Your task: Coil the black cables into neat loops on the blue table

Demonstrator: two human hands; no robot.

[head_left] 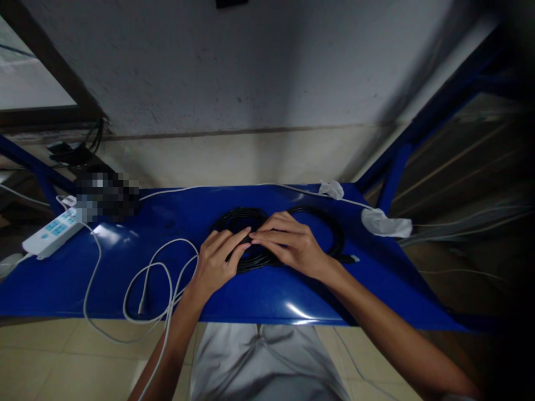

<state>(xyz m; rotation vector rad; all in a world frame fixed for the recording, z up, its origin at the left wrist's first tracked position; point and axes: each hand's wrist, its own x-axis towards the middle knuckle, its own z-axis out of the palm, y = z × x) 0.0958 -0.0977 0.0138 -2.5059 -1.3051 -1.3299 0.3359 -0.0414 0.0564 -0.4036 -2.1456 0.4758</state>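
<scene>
A black cable [242, 211] lies wound into a coil on the blue table, directly under my hands. From the coil a thicker loop runs to the right and ends in a plug [349, 259] with a pale tip. My left hand [215, 262] reaches over the coil's left side, thumb and fingers pinched on a black strand. My right hand [292, 242] comes in from the right, its fingertips pressed together on the same spot. The fingertips of both hands nearly meet. Exactly what lies between them is mostly hidden.
The blue table [267, 309] backs onto a wall. A white power strip [54, 231] sits at left beside a blurred dark object [108, 195]. A loose white cable [125, 301] loops left of my hands, crossing my left forearm. Crumpled white plastic pieces [387, 223] lie at right.
</scene>
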